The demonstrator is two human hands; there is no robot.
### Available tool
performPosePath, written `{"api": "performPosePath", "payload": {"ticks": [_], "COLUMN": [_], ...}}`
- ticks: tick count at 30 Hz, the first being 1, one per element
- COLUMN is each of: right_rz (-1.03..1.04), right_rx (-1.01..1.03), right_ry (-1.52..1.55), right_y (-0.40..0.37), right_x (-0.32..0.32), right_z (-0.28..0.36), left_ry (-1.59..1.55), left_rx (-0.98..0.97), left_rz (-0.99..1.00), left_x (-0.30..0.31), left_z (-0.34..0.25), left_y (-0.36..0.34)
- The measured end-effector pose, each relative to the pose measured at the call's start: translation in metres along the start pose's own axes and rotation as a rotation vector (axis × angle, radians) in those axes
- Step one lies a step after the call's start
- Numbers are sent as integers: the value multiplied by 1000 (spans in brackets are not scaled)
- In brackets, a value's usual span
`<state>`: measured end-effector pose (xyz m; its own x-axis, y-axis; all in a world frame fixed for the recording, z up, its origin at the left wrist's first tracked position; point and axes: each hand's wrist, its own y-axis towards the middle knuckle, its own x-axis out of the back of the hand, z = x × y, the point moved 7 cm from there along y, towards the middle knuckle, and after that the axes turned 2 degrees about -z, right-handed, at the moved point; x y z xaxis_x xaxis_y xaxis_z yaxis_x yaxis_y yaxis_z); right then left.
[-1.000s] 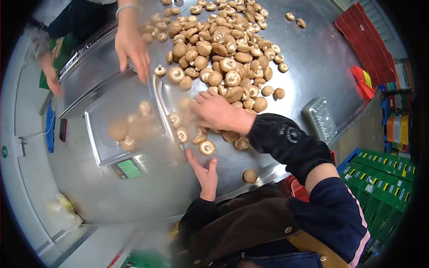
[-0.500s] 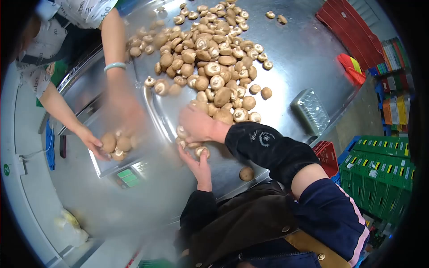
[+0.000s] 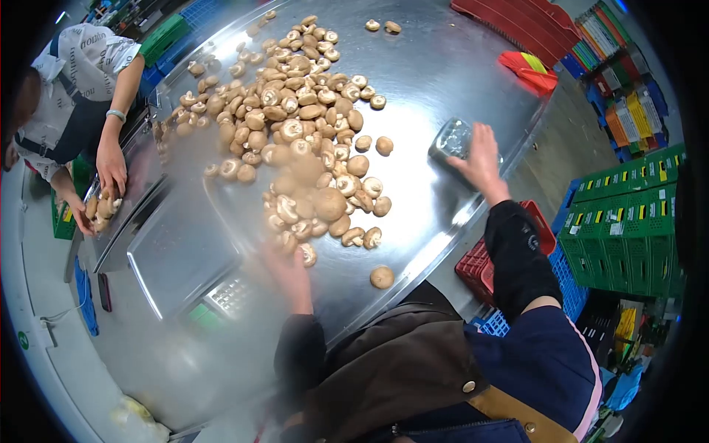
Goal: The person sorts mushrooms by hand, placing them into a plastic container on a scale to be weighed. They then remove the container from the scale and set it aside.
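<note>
My right hand [image 3: 481, 164] is over a stack of clear plastic trays [image 3: 447, 139] on the right of the metal table, thumb and fingers spread apart at its near side. My left hand [image 3: 289, 279] looks hazy, its fingers loosely apart against the near edge of a large heap of brown mushrooms [image 3: 295, 133]. Beside its fingertips lies a mushroom with its pale underside showing [image 3: 307, 255]. A single brown mushroom [image 3: 382, 277] sits apart, close to the table's front edge.
At the left, a co-worker's hands [image 3: 111, 173] hold several mushrooms. A metal tray [image 3: 140, 277] and a scale with a green display [image 3: 205, 317] stand left of my left hand. Red crates [image 3: 476, 269] and stacked green crates [image 3: 624, 229] are beyond the table's right edge.
My right hand has left the mushrooms beside my left hand and reached right to the plastic trays. The co-worker has lifted mushrooms off the scale tray and moved back left. The view has shifted.
</note>
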<state>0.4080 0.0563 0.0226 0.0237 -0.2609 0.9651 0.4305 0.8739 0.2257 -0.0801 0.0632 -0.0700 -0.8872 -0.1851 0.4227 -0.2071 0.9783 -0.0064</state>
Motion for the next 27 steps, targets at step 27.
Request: {"api": "performPosePath", "payload": {"ticks": [27], "right_rz": [41], "right_rx": [-25], "right_ry": [89], "right_y": [-32], "right_x": [-3], "right_z": [-56], "left_ry": [-160], "left_rx": [-171], "left_rz": [265], "left_x": [-32], "left_z": [-83], "left_y": [-67]}}
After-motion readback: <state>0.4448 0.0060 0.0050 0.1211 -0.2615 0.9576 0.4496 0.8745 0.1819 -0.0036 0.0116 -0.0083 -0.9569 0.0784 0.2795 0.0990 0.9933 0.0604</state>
